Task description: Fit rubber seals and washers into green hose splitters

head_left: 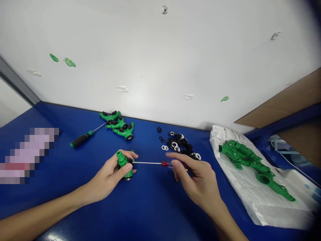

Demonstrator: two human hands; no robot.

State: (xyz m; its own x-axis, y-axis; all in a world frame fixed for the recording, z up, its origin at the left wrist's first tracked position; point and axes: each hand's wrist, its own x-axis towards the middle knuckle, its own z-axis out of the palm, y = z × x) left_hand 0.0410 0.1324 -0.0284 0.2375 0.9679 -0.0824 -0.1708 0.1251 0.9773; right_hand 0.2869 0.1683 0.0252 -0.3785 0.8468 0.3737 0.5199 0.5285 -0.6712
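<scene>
Left grip [110, 177] is holding a green fitting [122, 160]; right grip [200, 180], holding a screwdriver [165, 164], is partly hiding black parts [185, 142]; white packaging [242, 182] is lying rightward.

Left grip [112, 174] holds green connector [121, 160]; right grip [199, 177] holds screwdriver [165, 164] (red-collared), tip at connector.

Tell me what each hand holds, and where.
Left hand: the green fitting, by its body, between thumb and fingers. Right hand: the red screwdriver, by its handle.
</scene>
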